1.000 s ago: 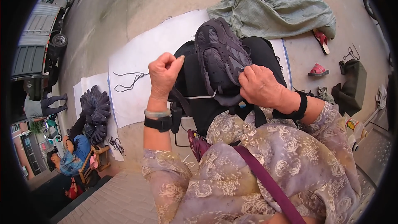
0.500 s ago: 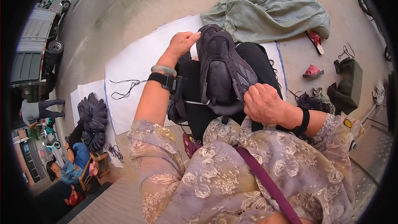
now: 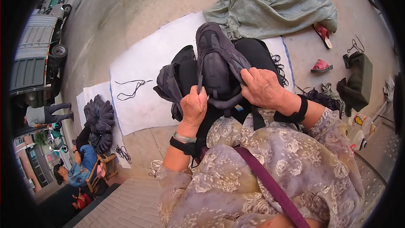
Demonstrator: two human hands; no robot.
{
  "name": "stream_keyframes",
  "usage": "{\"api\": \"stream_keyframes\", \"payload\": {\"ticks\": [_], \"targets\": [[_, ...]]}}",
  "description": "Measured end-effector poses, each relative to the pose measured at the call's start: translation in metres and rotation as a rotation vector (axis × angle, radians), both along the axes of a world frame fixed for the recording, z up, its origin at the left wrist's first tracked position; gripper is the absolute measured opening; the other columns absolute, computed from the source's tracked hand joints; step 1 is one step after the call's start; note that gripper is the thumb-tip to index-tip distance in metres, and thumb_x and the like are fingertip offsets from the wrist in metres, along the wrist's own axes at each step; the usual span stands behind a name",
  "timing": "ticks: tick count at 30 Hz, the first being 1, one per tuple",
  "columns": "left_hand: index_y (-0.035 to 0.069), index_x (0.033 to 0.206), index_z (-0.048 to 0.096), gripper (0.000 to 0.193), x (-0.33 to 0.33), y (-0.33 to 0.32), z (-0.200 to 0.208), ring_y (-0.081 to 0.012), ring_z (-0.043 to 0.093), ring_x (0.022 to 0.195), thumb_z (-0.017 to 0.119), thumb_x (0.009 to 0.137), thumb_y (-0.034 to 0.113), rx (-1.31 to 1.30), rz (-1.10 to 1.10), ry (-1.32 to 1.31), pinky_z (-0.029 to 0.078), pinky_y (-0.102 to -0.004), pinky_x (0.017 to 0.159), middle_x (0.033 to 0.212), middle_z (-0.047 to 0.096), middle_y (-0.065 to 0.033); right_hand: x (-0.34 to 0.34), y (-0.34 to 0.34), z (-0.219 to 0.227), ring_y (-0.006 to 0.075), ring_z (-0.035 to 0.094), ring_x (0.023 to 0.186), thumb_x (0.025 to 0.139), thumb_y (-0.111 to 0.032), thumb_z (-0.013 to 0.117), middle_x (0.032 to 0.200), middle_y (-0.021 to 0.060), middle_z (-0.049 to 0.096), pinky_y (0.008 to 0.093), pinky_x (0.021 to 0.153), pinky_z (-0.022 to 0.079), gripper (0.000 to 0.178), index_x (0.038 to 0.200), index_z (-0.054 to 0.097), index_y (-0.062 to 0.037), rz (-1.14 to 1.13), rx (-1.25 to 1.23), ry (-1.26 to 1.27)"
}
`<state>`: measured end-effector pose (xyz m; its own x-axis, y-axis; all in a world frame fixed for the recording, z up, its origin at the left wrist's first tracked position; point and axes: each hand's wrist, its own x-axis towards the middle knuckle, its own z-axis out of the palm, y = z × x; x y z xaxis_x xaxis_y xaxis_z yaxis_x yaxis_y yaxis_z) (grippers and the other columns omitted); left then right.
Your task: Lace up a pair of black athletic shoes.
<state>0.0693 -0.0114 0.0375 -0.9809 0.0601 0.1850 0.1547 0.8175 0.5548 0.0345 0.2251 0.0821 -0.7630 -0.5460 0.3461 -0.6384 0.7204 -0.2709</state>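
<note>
A dark grey mesh shoe (image 3: 213, 59) lies on my lap, its toe pointing away from me and its opening toward me. My left hand (image 3: 194, 107) pinches the left edge of the opening. On the other side, my right hand (image 3: 263, 88) grips the right edge, fingers curled over it. The two edges are spread apart around the tongue (image 3: 215, 74). More dark shoes (image 3: 168, 80) rest against my left thigh, partly hidden by it. Whether the shoe has a sole cannot be seen.
A white sheet (image 3: 143, 69) with a loose black lace (image 3: 133, 90) lies under me. Beyond is a grey-green tarp (image 3: 274, 8). To the right are red slippers (image 3: 321, 66) and a dark bundle (image 3: 322, 99). A fan of dark shoe pieces (image 3: 99, 120) lies left, near a seated person (image 3: 80, 166).
My left hand has come back from the toe end to the near left edge of the opening. My right hand has moved slightly up. Beside my left thigh, more shoes now show.
</note>
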Motion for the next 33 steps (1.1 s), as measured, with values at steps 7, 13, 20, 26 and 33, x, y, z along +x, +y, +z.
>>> {"api": "stream_keyframes", "payload": {"ticks": [7, 13, 20, 26, 33], "targets": [[0.000, 0.081, 0.040, 0.032, -0.037, 0.003, 0.033, -0.0331, 0.052, 0.046, 0.059, 0.084, 0.026, 0.138, -0.191, -0.158, 0.041, -0.0384, 0.045, 0.049, 0.048, -0.0151, -0.027, 0.009, -0.030, 0.0319, 0.057, 0.058, 0.075, -0.012, 0.052, 0.059, 0.0140, 0.053, 0.0413, 0.052, 0.043, 0.010, 0.080, 0.047, -0.0037, -0.092, -0.124, -0.373], [0.003, 0.083, 0.036, 0.045, -0.027, 0.002, 0.027, -0.0148, 0.040, 0.043, 0.064, 0.082, 0.038, 0.310, -0.216, -0.476, 0.037, -0.0305, 0.045, 0.048, 0.040, -0.0063, -0.020, 0.016, -0.030, 0.0374, 0.057, 0.062, 0.075, -0.011, 0.051, 0.059, 0.0180, 0.054, 0.0461, 0.058, 0.044, 0.011, 0.077, 0.048, -0.0011, -0.029, -0.087, -0.525], [0.003, 0.088, 0.036, 0.039, -0.016, 0.011, 0.024, -0.0093, 0.046, 0.044, 0.061, 0.084, 0.033, 0.432, -0.172, -0.654, 0.039, -0.0244, 0.040, 0.056, 0.049, -0.0047, -0.015, 0.022, -0.032, 0.0377, 0.058, 0.069, 0.074, -0.012, 0.052, 0.063, 0.0192, 0.057, 0.0451, 0.062, 0.046, 0.015, 0.080, 0.050, 0.0010, 0.023, 0.012, -0.592], [0.002, 0.092, 0.036, 0.033, -0.024, 0.018, 0.029, -0.0120, 0.054, 0.046, 0.057, 0.084, 0.026, 0.471, -0.130, -0.798, 0.044, -0.0239, 0.043, 0.063, 0.055, -0.0091, -0.029, 0.042, 0.000, 0.0277, 0.057, 0.055, 0.081, -0.019, 0.058, 0.061, 0.0154, 0.054, 0.0371, 0.053, 0.044, 0.024, 0.088, 0.054, 0.0031, 0.040, -0.190, -0.848], [0.001, 0.101, 0.037, 0.030, -0.016, 0.008, 0.045, -0.0169, 0.060, 0.064, 0.054, 0.082, 0.015, 0.464, -0.132, -1.013, 0.050, -0.0274, 0.061, 0.081, 0.057, -0.0105, -0.092, 0.150, -0.122, 0.0041, 0.048, 0.049, 0.085, -0.017, 0.053, 0.062, 0.0006, 0.056, 0.0182, 0.044, 0.038, 0.015, 0.085, 0.063, -0.0053, -0.638, -1.078, -1.245]]}}
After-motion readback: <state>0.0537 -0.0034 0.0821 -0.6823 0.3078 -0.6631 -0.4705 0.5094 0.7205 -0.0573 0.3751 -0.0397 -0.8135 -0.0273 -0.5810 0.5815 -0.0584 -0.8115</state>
